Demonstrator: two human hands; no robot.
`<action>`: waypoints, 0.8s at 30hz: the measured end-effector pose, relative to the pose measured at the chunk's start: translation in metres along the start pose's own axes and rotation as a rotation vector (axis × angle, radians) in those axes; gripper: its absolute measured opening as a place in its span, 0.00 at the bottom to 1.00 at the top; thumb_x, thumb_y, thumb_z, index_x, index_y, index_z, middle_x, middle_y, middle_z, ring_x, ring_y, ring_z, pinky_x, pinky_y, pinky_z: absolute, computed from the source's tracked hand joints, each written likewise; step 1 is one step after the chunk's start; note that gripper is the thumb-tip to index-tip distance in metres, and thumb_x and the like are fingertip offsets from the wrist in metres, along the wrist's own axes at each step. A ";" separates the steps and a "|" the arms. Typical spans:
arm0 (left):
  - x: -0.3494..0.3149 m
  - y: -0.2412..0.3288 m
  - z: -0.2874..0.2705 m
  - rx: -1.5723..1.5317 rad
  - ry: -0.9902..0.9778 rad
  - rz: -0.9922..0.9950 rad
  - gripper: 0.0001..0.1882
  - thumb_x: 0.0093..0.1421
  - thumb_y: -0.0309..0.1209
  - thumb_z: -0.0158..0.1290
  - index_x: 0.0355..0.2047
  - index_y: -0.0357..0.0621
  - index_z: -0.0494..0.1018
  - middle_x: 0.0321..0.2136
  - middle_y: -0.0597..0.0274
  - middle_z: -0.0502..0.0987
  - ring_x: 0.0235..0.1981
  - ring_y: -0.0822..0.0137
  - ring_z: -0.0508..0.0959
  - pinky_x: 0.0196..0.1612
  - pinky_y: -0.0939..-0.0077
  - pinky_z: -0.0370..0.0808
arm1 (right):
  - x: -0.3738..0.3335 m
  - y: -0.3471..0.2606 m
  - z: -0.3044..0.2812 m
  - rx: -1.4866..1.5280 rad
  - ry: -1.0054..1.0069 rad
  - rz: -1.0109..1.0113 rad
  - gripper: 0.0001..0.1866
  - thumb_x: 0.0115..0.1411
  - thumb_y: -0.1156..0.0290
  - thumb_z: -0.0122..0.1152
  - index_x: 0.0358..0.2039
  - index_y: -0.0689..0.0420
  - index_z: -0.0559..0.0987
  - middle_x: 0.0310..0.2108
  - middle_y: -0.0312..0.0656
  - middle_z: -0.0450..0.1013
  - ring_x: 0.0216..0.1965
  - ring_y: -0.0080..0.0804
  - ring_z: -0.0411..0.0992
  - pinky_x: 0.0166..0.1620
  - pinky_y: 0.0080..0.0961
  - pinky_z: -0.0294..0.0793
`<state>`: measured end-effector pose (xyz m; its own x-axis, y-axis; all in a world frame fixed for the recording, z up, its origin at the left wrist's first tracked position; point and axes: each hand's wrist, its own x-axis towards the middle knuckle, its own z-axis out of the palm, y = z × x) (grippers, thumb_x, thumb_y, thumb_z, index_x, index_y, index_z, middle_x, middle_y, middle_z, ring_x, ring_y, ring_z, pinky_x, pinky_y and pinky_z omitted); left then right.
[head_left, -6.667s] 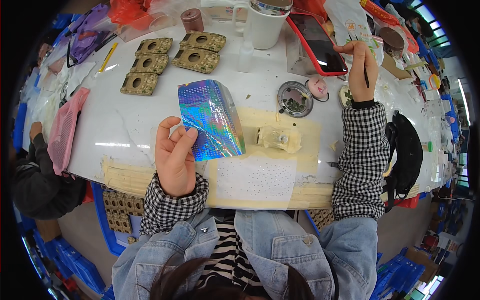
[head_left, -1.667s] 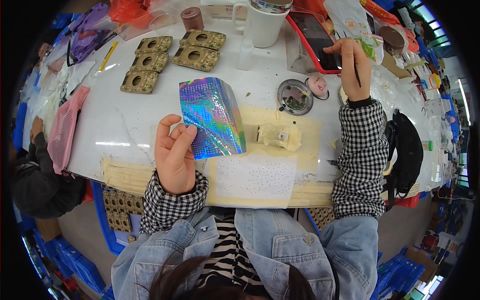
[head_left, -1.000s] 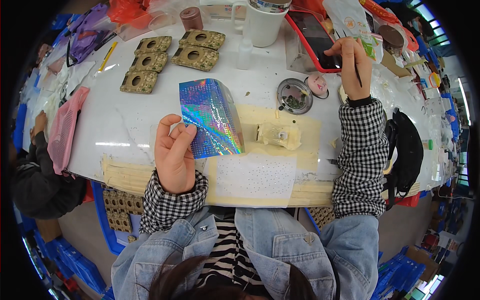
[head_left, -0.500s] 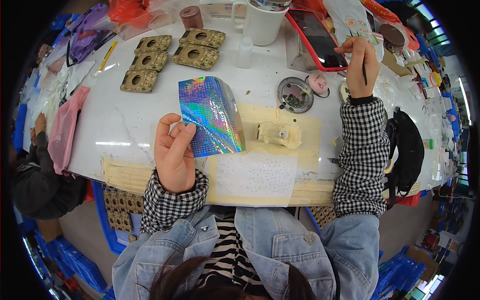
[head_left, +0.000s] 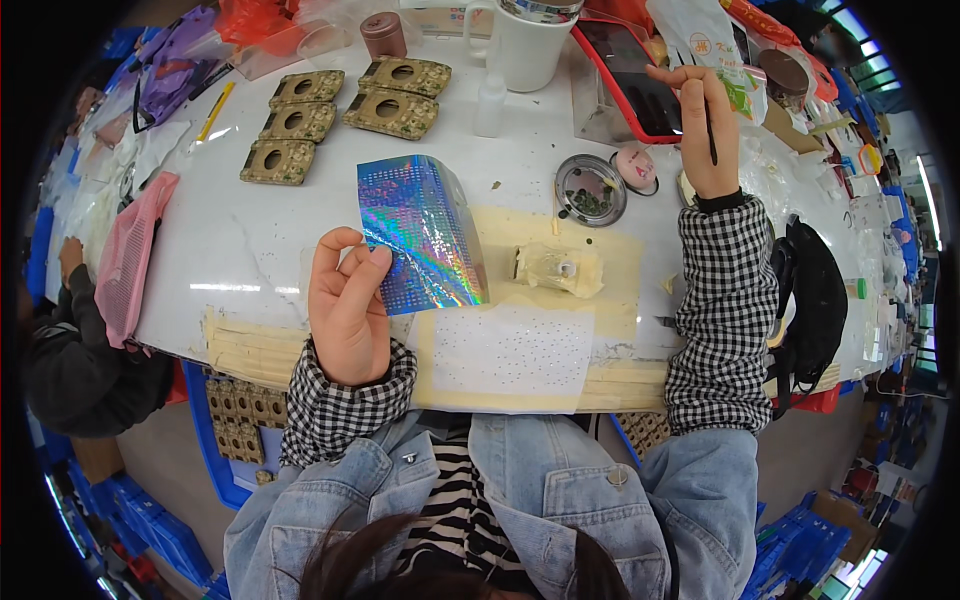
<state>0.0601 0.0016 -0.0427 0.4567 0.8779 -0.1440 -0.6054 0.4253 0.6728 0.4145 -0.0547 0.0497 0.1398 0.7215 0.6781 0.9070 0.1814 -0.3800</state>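
Note:
A shiny blue holographic sheet [head_left: 425,225] is pinched between the thumb and fingers of my left hand [head_left: 350,300], held up above the table. Small marks run across it in rows. Raised at the right, my right hand [head_left: 708,135] is closed around slim black tweezers [head_left: 713,150]; their tips are hard to make out now. Between the hands, a tape-wrapped block [head_left: 558,270] with a small round metal spot rests on a tape-covered patch. In front of it lies a white sheet [head_left: 515,355] dotted with tiny specks.
Several camouflage-patterned cases [head_left: 395,110] with round holes lie at the far left. A round dish [head_left: 591,190] holds dark green bits. Behind stand a white mug [head_left: 525,45], a clear bottle [head_left: 490,105] and a red-cased phone [head_left: 635,80]. Another person's sleeve [head_left: 95,350] is at left.
My right hand has shifted slightly left, and its wrist has turned, so the tweezers show differently. My left hand keeps hold of the holographic sheet almost unmoved.

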 end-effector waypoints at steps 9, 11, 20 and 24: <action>0.000 0.000 -0.002 -0.013 -0.023 0.004 0.13 0.59 0.17 0.50 0.44 0.42 0.64 0.29 0.65 0.75 0.32 0.77 0.75 0.36 0.86 0.72 | 0.000 -0.004 0.001 -0.020 -0.045 -0.037 0.14 0.67 0.65 0.45 0.37 0.61 0.75 0.35 0.38 0.74 0.35 0.29 0.63 0.42 0.23 0.63; 0.000 0.000 -0.001 -0.016 -0.022 0.006 0.13 0.59 0.17 0.49 0.44 0.42 0.64 0.29 0.65 0.75 0.32 0.77 0.75 0.37 0.85 0.73 | 0.000 -0.003 0.001 -0.013 -0.050 -0.041 0.14 0.67 0.64 0.44 0.37 0.61 0.75 0.35 0.38 0.74 0.35 0.29 0.63 0.42 0.23 0.63; 0.000 0.000 -0.001 -0.018 -0.015 0.002 0.13 0.59 0.17 0.49 0.44 0.42 0.64 0.29 0.65 0.75 0.32 0.77 0.75 0.37 0.85 0.73 | 0.001 0.001 -0.005 -0.095 -0.016 -0.055 0.14 0.68 0.66 0.42 0.36 0.62 0.74 0.35 0.39 0.74 0.34 0.29 0.64 0.41 0.23 0.64; 0.000 0.000 -0.001 -0.013 -0.017 0.004 0.13 0.59 0.17 0.49 0.44 0.42 0.64 0.29 0.65 0.75 0.32 0.77 0.75 0.37 0.85 0.73 | 0.000 0.004 -0.004 0.026 0.085 0.008 0.17 0.69 0.65 0.39 0.35 0.64 0.74 0.33 0.41 0.75 0.36 0.31 0.70 0.43 0.24 0.67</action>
<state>0.0592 0.0020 -0.0432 0.4651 0.8758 -0.1291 -0.6155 0.4248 0.6639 0.4199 -0.0568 0.0511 0.1812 0.6642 0.7252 0.8952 0.1939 -0.4012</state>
